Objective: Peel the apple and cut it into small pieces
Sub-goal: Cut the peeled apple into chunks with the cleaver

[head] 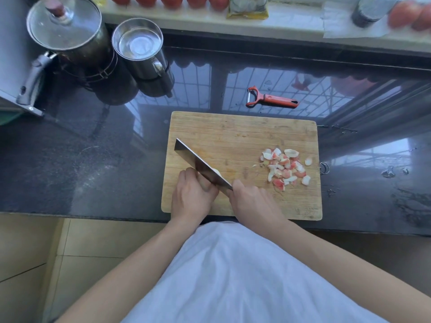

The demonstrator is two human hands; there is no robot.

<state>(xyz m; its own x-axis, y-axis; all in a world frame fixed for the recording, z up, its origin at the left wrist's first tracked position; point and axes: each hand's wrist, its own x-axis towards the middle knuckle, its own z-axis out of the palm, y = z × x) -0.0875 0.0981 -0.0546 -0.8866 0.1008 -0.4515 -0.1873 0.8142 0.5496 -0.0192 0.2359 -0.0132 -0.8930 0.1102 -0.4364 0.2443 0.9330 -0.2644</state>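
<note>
On the wooden cutting board [242, 134] my left hand [192, 194] curls over the peeled apple [216, 171], of which only a pale sliver shows beside the blade. My right hand [250, 199] grips the handle of a cleaver [198, 163], whose blade runs diagonally up to the left, right against the apple and my left fingers. A heap of red and white peel scraps [285, 167] lies on the right half of the board. The red peeler [271, 99] lies on the dark counter behind the board.
A lidded pot [65, 31] and a steel mug [140, 47] stand at the back left of the glossy black counter [81, 159]. Red fruits [172, 0] and a packet [248, 7] line the window ledge. Water drops sit right of the board.
</note>
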